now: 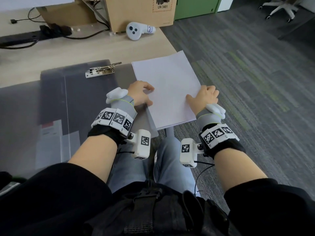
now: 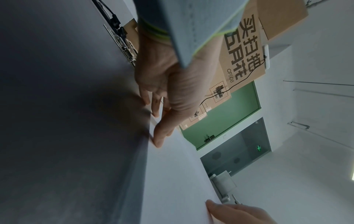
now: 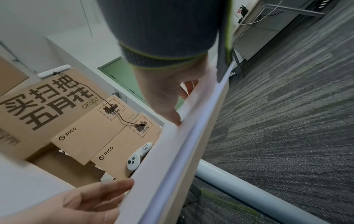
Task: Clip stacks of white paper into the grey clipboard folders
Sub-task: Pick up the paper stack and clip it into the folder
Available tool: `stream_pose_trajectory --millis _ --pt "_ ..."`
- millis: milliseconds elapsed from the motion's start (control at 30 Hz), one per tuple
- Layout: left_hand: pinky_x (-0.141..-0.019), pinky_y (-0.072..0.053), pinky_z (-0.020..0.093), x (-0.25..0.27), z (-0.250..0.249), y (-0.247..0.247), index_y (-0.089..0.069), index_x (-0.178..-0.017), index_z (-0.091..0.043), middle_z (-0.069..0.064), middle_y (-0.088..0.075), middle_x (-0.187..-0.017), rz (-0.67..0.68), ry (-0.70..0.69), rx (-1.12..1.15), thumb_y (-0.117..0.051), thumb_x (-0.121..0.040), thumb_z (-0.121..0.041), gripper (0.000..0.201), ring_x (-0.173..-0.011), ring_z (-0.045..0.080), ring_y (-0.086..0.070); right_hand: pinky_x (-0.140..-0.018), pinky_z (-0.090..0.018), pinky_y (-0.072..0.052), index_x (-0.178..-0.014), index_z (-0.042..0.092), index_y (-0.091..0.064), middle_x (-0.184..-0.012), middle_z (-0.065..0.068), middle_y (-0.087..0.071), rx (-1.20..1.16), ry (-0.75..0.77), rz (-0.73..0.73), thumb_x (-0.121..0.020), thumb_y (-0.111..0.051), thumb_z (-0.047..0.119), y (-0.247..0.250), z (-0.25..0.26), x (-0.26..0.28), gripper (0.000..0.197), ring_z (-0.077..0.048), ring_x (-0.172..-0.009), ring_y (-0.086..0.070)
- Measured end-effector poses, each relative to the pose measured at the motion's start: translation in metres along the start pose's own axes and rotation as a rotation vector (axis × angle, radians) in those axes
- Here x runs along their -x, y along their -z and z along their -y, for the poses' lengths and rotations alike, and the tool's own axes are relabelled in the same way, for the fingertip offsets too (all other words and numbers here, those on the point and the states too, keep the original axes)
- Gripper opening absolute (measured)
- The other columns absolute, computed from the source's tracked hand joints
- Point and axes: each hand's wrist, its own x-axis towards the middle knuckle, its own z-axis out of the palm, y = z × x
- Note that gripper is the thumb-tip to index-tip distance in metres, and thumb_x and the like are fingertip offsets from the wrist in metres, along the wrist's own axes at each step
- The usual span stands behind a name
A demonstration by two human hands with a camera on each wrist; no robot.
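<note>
While my left hand (image 1: 139, 94) and my right hand (image 1: 207, 97) grip the paper stack (image 1: 167, 86) by its sides, it partly overhangs the worktop (image 1: 34, 55) beside the grey folder (image 1: 76, 92).

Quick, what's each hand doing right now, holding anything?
Left hand: grips the left edge of the paper stack, thumb on top.
Right hand: grips the stack's right edge, thumb on top, fingers underneath.

Big cardboard box (image 3: 47, 109) has large Chinese print plus "CF508". Two smaller boxes (image 3: 91, 136) both say "PICO" with "UN 3481" stamps. The white controller (image 1: 136, 30) wears a handwritten tag, not legible.
</note>
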Motion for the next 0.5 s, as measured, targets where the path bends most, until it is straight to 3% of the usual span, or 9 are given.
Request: stream_pose_trajectory --millis 200,300,400,500 --pt "-0.094 -0.040 0.026 -0.003 0.003 -0.001 -0.064 -0.116 -0.020 0.003 -0.059 -0.130 0.001 0.010 0.007 -0.077 -0.065 -0.005 0.054 -0.119 0.025 -0.052 -0.099 -0.041 -0.035 -0.125 0.005 -0.046 -0.131 -0.016 -0.045 -0.014 -0.070 0.017 -0.078 -0.067 0.037 0.008 0.000 -0.004 0.061 -0.034 -0.125 -0.035" --pt "-0.095 -0.040 0.027 -0.003 0.003 -0.002 -0.064 -0.116 -0.020 0.003 -0.058 -0.130 -0.006 0.008 0.001 -0.077 -0.066 -0.004 0.055 -0.120 0.024 -0.051 -0.100 -0.040 -0.036 -0.129 0.008 -0.045 -0.133 -0.014 -0.044 -0.075 -0.104 0.041 -0.076 -0.070 0.031 0.011 0.002 -0.006 0.063 -0.033 -0.127 -0.036" --pt "-0.095 -0.040 0.027 -0.002 0.003 -0.001 -0.064 -0.117 -0.019 0.004 -0.058 -0.130 -0.006 0.001 0.003 -0.077 -0.066 -0.003 0.055 -0.121 0.024 -0.050 -0.090 -0.037 -0.043 -0.124 0.007 -0.052 -0.132 -0.014 -0.041 -0.212 -0.092 0.073 -0.079 -0.066 0.016 0.014 0.004 -0.008 0.048 -0.034 -0.116 -0.049" --pt "-0.093 -0.039 0.025 -0.001 0.002 -0.001 -0.064 -0.117 -0.019 0.004 -0.057 -0.131 -0.005 0.002 0.008 -0.076 -0.066 -0.003 0.055 -0.121 0.023 -0.050 -0.077 -0.033 -0.041 -0.120 0.006 -0.055 -0.127 -0.016 -0.049 -0.259 -0.066 0.073 -0.085 -0.054 0.010 0.016 0.005 -0.006 0.035 -0.037 -0.105 -0.058"
